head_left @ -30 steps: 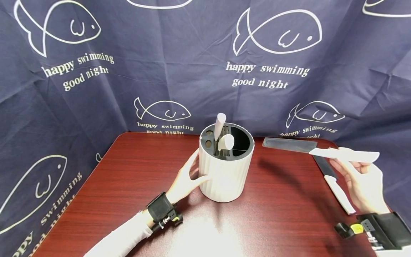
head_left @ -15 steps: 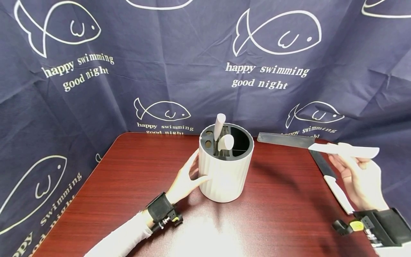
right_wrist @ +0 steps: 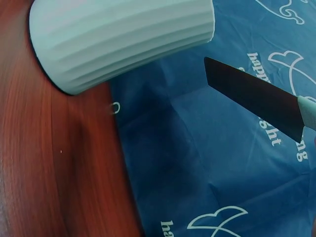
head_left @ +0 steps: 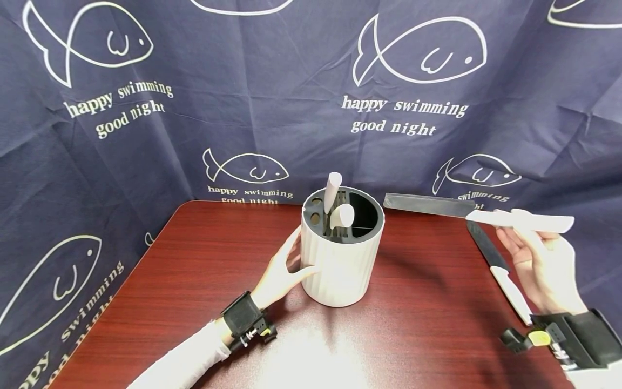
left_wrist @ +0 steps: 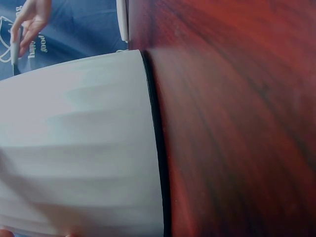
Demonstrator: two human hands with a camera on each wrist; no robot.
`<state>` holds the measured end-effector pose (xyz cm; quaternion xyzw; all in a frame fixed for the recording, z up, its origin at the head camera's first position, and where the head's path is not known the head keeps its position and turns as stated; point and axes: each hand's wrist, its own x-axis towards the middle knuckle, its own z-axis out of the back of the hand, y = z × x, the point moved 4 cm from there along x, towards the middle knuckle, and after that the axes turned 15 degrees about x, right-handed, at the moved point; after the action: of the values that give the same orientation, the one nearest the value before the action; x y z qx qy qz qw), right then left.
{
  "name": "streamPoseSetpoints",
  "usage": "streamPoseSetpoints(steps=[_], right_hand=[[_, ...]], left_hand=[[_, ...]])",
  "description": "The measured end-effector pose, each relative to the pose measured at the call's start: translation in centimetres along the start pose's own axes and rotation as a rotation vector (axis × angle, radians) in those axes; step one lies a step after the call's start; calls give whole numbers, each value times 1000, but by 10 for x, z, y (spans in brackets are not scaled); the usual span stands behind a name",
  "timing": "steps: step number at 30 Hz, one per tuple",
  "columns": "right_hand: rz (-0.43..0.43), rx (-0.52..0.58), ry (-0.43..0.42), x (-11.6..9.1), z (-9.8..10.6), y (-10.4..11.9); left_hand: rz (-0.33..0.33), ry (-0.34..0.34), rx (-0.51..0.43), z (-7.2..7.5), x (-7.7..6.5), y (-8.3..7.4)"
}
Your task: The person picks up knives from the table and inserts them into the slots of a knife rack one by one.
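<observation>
A white ribbed knife holder (head_left: 340,270) with a dark slotted top stands upright on the table. Two white handles (head_left: 332,189) stick up out of its slots. My left hand (head_left: 279,273) holds its left side, thumb on the front and fingers round the back. On the right, my right hand (head_left: 544,259) pinches the white handle of a kitchen knife (head_left: 520,220) above the table. Its broad, square-ended blade points left toward the holder's rim; the right wrist view shows this blade (right_wrist: 254,98) apart from the holder.
A second knife (head_left: 510,292) with a white handle and dark blade lies on the table beneath the right hand. The reddish-brown wooden table (head_left: 218,243) meets a blue fish-print cloth (head_left: 291,108) at the back and sides.
My right hand has raised the knife a little and moved it slightly left, its blade tip now closer to the holder. The left hand and the holder have stayed put.
</observation>
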<state>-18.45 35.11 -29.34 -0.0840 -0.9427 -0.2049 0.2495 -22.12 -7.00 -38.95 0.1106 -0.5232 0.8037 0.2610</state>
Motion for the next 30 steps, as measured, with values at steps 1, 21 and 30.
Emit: streamPoseSetpoints(steps=[1, 21, 30], right_hand=[[-3, 4, 0, 1, -1, 0], [18, 38, 5, 14, -20, -13], [-26, 16, 27, 15, -33, -25]], left_hand=[[1, 1, -1, 0, 0, 0], [15, 4, 8, 1, 0, 1], [16, 10, -7, 0, 1, 2]])
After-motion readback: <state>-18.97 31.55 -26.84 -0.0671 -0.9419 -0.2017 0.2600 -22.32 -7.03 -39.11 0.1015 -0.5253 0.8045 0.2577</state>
